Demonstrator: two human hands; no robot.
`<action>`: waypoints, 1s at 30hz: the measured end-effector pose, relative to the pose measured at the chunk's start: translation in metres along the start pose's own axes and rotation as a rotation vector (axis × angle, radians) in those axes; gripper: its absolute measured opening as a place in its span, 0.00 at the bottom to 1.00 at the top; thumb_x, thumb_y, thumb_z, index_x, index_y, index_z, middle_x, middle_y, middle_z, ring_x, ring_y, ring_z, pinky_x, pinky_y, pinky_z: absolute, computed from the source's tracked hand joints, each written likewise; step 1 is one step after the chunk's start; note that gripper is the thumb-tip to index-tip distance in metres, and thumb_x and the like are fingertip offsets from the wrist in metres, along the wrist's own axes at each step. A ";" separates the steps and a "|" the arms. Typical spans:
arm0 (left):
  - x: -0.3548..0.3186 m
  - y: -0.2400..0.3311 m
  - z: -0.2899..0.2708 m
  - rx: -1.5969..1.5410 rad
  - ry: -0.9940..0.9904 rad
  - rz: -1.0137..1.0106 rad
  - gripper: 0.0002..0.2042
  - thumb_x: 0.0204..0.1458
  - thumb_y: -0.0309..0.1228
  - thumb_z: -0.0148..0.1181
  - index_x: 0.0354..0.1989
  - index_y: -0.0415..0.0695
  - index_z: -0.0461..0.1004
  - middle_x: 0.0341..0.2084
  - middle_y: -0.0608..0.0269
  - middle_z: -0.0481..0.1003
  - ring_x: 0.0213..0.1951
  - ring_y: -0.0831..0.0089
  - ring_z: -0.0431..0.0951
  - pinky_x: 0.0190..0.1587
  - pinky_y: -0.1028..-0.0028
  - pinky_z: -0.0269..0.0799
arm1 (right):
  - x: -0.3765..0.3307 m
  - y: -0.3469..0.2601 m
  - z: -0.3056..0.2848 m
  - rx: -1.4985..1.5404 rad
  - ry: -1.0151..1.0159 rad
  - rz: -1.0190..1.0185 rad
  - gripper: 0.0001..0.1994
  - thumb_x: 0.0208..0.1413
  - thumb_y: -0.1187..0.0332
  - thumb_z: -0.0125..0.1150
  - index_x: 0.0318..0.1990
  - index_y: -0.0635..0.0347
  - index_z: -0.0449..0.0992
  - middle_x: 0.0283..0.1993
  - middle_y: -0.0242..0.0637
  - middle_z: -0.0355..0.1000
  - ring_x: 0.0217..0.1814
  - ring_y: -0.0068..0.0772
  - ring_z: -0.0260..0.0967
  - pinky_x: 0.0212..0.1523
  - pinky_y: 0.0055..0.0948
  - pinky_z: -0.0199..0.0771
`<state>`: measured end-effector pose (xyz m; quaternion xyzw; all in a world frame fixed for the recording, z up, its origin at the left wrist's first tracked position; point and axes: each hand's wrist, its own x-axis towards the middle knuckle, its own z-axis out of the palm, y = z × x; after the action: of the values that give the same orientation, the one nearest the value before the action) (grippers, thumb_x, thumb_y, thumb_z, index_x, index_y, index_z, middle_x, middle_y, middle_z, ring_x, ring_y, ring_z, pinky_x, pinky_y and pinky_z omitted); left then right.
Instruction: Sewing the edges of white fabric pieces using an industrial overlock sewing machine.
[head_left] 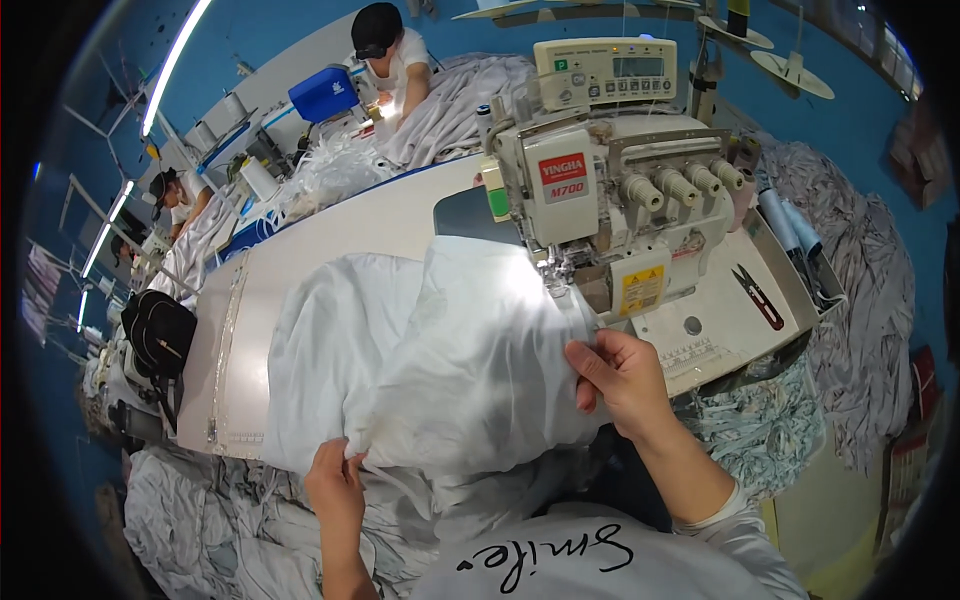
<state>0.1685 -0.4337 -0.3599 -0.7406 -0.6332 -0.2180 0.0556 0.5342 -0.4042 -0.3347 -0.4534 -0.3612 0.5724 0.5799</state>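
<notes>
Pale grey-white fabric (470, 340) spreads over the sewing table, its far right edge under the presser foot of an overlock sewing machine (610, 200). A bright lamp lights the cloth beside the needle. My right hand (622, 378) pinches the fabric's right edge just in front of the foot, thumb on top. At the table's front edge, my left hand (336, 478) is closed on a gathered fold of the same cloth, which hangs over toward my lap. The cloth hides part of my left fingertips.
Thread snips (757, 298) lie on the table right of the machine, near a tray with thread cones (790, 220). Fabric heaps (200, 520) surround the table. A black bag (158, 335) hangs at the left end. Co-workers (395, 60) sit at other machines beyond.
</notes>
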 end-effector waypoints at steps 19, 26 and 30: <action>0.155 0.014 -0.038 -1.475 0.434 0.153 0.09 0.58 0.24 0.51 0.42 0.45 0.58 0.42 0.57 0.70 0.43 0.69 0.74 0.49 0.71 0.72 | 0.008 -0.002 -0.003 0.015 -0.065 0.008 0.12 0.56 0.64 0.61 0.27 0.62 0.68 0.20 0.30 0.68 0.17 0.19 0.68 0.18 0.19 0.68; 0.193 0.015 -0.055 -1.526 0.483 0.264 0.08 0.58 0.21 0.47 0.44 0.43 0.59 0.46 0.49 0.70 0.50 0.64 0.73 0.57 0.66 0.69 | 0.008 -0.002 -0.002 0.042 -0.036 0.028 0.10 0.54 0.67 0.63 0.29 0.62 0.70 0.19 0.30 0.67 0.14 0.21 0.65 0.15 0.18 0.63; 0.223 0.018 -0.069 -1.495 0.522 0.302 0.09 0.59 0.21 0.46 0.46 0.42 0.60 0.48 0.48 0.70 0.51 0.62 0.73 0.57 0.65 0.68 | 0.009 -0.001 -0.002 0.063 -0.039 0.024 0.09 0.53 0.68 0.63 0.29 0.62 0.70 0.19 0.30 0.67 0.14 0.21 0.65 0.15 0.19 0.64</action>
<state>0.1909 -0.2579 -0.2063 -0.5846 -0.1793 -0.7402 -0.2797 0.5372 -0.3953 -0.3353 -0.4279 -0.3488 0.5993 0.5798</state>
